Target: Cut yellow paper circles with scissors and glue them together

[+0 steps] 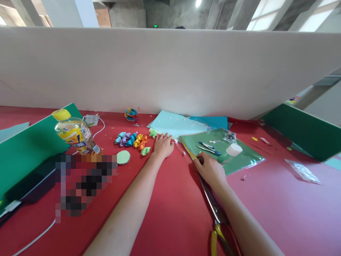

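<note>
My left hand [163,145] lies on the red table [173,206], fingers stretched out flat and touching the near edge of a light blue paper sheet [177,125]. My right hand [210,169] is closed in a pinch on the near left corner of a pack of green paper in a clear sleeve [239,160]. Long scissors with yellow handles [216,213] lie on the table, partly under my right forearm. A row of small folded coloured paper pieces [131,139] sits just left of my left hand, with a pale green paper disc [123,157] nearer to me.
Two pens [209,147] and a white tape roll [233,149] lie on the green pack. A drink bottle [76,135] leans at the left by a green divider [23,149]. A white partition [170,67] closes the back. A clear plastic bag [302,171] lies at the right.
</note>
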Available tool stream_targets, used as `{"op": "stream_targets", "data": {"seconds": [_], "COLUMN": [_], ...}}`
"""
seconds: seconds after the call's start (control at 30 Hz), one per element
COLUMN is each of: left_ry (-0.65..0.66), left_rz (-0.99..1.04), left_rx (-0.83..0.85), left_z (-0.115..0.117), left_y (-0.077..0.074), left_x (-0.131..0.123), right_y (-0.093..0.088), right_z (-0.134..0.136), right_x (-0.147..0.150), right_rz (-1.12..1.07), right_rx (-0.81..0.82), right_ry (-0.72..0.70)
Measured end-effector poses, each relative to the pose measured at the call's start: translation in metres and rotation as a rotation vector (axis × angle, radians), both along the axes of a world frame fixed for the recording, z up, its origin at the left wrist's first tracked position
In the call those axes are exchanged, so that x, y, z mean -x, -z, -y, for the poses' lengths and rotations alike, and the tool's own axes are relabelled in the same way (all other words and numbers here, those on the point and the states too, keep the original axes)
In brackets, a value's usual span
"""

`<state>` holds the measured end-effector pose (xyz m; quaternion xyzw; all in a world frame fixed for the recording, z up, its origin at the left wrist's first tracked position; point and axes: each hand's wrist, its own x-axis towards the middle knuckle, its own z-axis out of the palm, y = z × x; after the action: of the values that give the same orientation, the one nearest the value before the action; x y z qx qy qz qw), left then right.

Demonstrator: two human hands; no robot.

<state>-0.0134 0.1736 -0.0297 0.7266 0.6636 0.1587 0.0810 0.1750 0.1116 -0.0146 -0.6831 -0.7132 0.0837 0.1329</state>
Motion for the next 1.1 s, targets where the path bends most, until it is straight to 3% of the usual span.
{"op": "stream_targets", "data": {"seconds": [0.17, 0.4, 0.53, 0.67, 0.83, 1.1], "left_ry": [0.039, -0.388, -0.470, -0.325, -0.094, 0.013], "left_rz": [-0.006, 0.053, 0.080, 0.109, 0.091, 0.093], "left_rx": [-0.018, -0.045, -0.058, -0.096, -0.098, -0.127], "left_z": [-0.015, -0.048, -0.068, -0.078, -0.074, -0.075], "left_y": [0.002, 0.003, 0.001, -0.001, -0.001, 0.002], "left_x": [-0.001, -0.006, -0.004, -0.003, -0.009, -0.020], "right_y": [0.003, 0.008, 0.010, 0.010, 0.009, 0.010], "right_z": [-0.001, -0.003, -0.004, -0.006, -0.009, -0.008], "right_x": [0.002, 0.002, 0.002, 0.003, 0.004, 0.002], "right_rz": [0.011, -0.003, -0.017, -0.032, -0.033, -0.040], "right_rx": [-0.001, -0.013, -0.010, -0.002, 0.029, 0.024], "right_ry": [0.004, 0.032, 0.043, 0.046, 0.054, 0.047]}}
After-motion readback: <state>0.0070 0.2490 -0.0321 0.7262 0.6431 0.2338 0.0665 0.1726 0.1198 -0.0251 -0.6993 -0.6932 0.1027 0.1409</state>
